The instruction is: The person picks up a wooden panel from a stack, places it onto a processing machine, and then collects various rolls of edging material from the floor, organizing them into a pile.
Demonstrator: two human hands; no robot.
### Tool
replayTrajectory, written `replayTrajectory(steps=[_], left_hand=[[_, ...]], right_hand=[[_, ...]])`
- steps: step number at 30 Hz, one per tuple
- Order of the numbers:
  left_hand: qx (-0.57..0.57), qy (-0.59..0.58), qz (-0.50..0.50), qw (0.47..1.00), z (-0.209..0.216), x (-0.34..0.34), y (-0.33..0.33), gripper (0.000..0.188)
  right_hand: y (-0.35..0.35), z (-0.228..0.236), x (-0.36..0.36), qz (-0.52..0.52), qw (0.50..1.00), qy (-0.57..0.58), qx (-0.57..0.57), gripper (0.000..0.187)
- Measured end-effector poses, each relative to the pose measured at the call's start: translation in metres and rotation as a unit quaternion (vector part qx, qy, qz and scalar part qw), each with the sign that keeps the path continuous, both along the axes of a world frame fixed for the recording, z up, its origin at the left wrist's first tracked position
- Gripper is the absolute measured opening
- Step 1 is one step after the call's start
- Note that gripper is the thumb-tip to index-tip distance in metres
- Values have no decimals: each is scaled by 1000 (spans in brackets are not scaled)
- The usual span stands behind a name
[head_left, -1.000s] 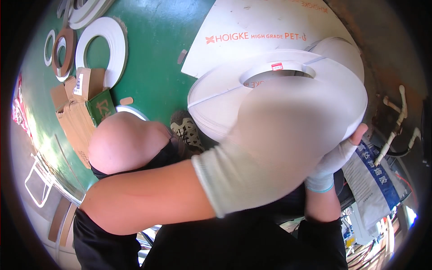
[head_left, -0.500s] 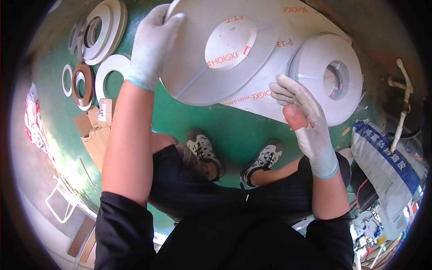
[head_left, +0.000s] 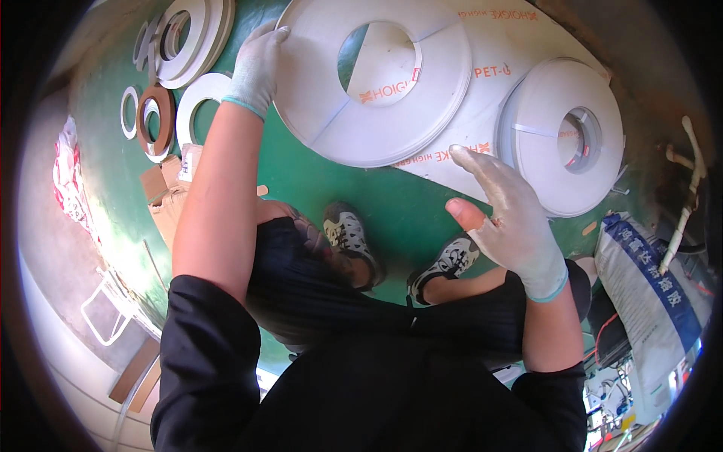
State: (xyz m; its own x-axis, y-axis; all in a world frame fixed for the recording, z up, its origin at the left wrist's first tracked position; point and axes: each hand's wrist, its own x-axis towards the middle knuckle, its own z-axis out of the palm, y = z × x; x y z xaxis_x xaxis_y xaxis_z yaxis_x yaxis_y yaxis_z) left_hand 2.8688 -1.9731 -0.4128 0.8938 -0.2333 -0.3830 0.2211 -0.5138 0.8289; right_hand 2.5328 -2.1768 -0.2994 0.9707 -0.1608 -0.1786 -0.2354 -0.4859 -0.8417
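A large, flat white roll of edge-banding strip (head_left: 376,135), bound with clear straps, is at the top centre. My left hand (head_left: 257,66), in a white glove, grips its left rim, the thumb on the upper face and the other fingers mostly hidden. Through the roll's hole I see green floor and part of a printed white sheet (head_left: 486,98). My right hand (head_left: 516,218) is open and holds nothing, its thumb spread from the fingers. The glove leaves that thumb's tip bare. Just beyond this hand, a stack of white rolls (head_left: 533,169) rests on the sheet.
More white rolls (head_left: 218,45) and a brown roll (head_left: 164,124) lie on the green floor (head_left: 294,177) at left. Nearby is an open cardboard box (head_left: 167,207). A white and blue sack (head_left: 651,279) and a pale bent pipe (head_left: 681,207) stand at right. My shoes (head_left: 350,233) are below the roll.
The held roll has turned to face me more fully, and green floor now shows through its hole. My right hand has dropped slightly, its thumb and fingers spreading wider. The whole view has shifted a little.
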Motion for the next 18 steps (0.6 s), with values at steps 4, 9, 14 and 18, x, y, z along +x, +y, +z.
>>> replayTrajectory(steps=[4, 9, 14, 18], left_hand=[[-7, -131, -74, 989, -13, 10, -10, 50], [-95, -100, -216, 967, 15, -14, -56, 45], [-36, -200, -423, 883, 83, -94, -81, 39], [90, -117, -656, 740, 138, -165, -71, 43]], right_hand=[[-8, -3, 0, 15, 999, 27, -42, 59], [-54, -42, 3, -39, 985, 76, -147, 62], [-110, -131, -32, -105, 909, 233, -328, 84], [-114, -183, -48, -146, 828, 400, -366, 116]])
